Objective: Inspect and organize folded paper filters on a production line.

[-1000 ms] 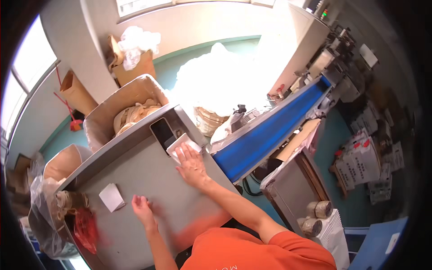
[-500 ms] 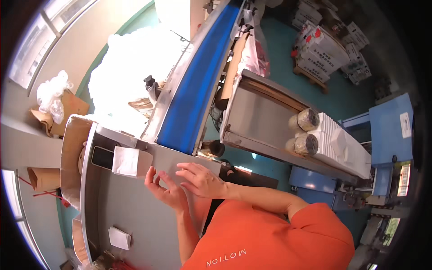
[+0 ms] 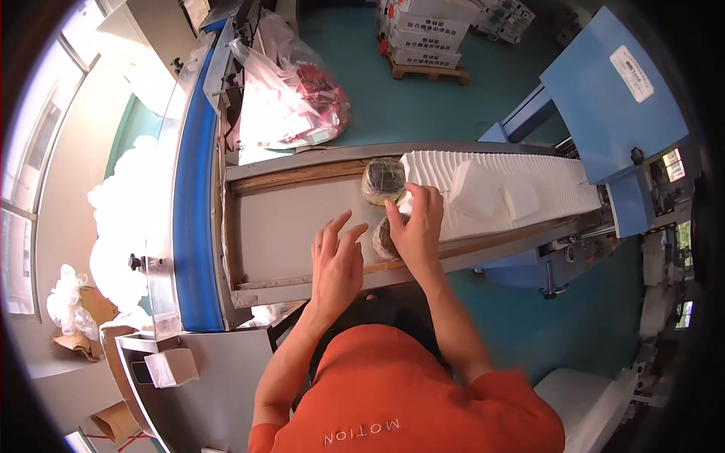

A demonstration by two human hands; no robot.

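Observation:
My right hand (image 3: 419, 230) reaches over the metal trough (image 3: 283, 223) with thumb and fingers apart. Its fingertips are at the near end of a long row of folded white napkins (image 3: 438, 174), between two round tape-wrapped blocks. The far block (image 3: 384, 181) shows fully. My hand partly covers the near block (image 3: 384, 240). Over the trough's bare grey floor, left of the blocks, my left hand (image 3: 336, 268) is held up with spread fingers and nothing in it. A loose stack of napkins (image 3: 476, 189) and a smaller one (image 3: 521, 201) lie on top of the row.
A blue conveyor belt (image 3: 198, 204) runs along the trough's left end. At the lower left, a white napkin pack (image 3: 172, 368) is on the grey metal table (image 3: 226, 385). Blue machinery (image 3: 612, 83) stands at the right. Behind lie a clear plastic bag (image 3: 294, 98) and boxes (image 3: 427, 34) on a pallet.
The view has turned to the right, from the table to the trough. My hands were close together above the table; now they are apart over the trough, the right one at the blocks.

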